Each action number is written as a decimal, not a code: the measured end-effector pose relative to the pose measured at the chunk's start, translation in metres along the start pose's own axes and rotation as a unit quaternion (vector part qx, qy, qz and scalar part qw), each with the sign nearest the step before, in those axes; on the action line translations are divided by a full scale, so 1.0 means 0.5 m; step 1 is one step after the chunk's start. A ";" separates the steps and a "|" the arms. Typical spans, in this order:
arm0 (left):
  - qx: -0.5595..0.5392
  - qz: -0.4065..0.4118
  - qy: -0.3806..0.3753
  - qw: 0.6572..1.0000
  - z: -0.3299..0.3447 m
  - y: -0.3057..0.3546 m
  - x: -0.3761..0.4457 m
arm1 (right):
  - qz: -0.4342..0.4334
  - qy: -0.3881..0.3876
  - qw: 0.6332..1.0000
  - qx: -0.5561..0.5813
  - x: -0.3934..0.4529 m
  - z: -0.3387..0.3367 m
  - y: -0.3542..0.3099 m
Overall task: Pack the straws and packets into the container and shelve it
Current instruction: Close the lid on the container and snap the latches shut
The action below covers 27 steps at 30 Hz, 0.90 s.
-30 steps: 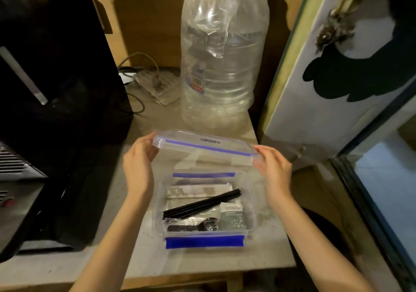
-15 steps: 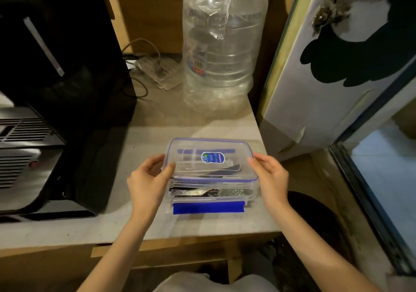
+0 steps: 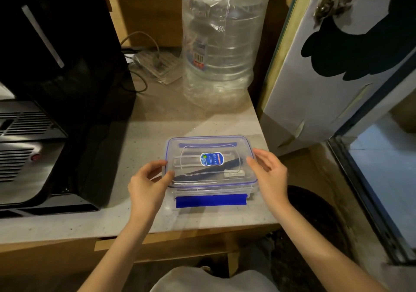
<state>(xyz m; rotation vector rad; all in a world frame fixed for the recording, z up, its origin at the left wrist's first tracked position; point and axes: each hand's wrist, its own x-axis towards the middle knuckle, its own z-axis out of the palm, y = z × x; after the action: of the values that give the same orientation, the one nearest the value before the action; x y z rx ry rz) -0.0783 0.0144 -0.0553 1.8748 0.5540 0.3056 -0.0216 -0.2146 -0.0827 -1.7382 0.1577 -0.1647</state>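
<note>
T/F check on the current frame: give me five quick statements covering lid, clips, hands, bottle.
1. The clear blue-rimmed lid sits on the clear rectangular plastic container. True.
2. The blue front clip is folded up over the lid. False: it sticks out flat on the grey counter.
3. The left hand and right hand flank the container's short sides. True.
4. The large clear water bottle lies on its side. False: it stands upright behind the container.
5. Black straws show through the lid. True.

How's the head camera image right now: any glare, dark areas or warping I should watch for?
Head view: sharp on the container, whose clear lid shows faint sheen but leaves the straws readable; the black appliance at left is lost in shadow; wide-angle bending curves the table edge.
</note>
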 end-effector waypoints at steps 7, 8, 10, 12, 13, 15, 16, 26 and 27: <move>-0.051 -0.030 -0.064 0.996 -0.015 -0.017 0.016 | 0.007 -0.022 1.000 0.006 -0.003 -0.003 0.009; -0.055 -0.032 -0.060 0.996 -0.013 -0.018 0.018 | 0.007 -0.024 1.000 0.008 -0.001 -0.003 0.009; -0.064 -0.041 -0.049 0.996 -0.005 -0.017 0.018 | 0.009 -0.027 1.000 0.011 0.004 0.000 0.006; -0.066 -0.043 -0.042 0.996 0.000 -0.015 0.016 | 0.012 -0.026 1.000 0.007 0.010 0.005 0.002; -0.061 -0.038 -0.040 0.997 0.001 -0.014 0.017 | 0.013 -0.027 1.000 -0.001 0.014 0.008 0.000; -0.034 -0.014 -0.041 0.998 0.001 -0.015 0.021 | 0.005 -0.034 0.999 -0.028 0.023 0.013 -0.004; 0.001 0.008 -0.041 0.999 0.000 -0.016 0.024 | -0.003 -0.042 0.998 -0.044 0.030 0.015 -0.008; 0.382 0.418 -0.190 0.802 0.003 -0.015 0.028 | -0.369 -0.240 0.817 -0.372 -0.008 0.014 -0.035; 0.399 0.412 -0.195 0.796 0.005 -0.017 0.026 | -0.385 -0.253 0.792 -0.400 -0.014 0.015 -0.030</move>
<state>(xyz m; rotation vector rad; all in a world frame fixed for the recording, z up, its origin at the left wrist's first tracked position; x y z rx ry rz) -0.0682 0.0214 -0.0646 2.8464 -0.5732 0.2374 -0.0269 -0.2033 -0.0692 -2.5395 -1.0435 -0.2352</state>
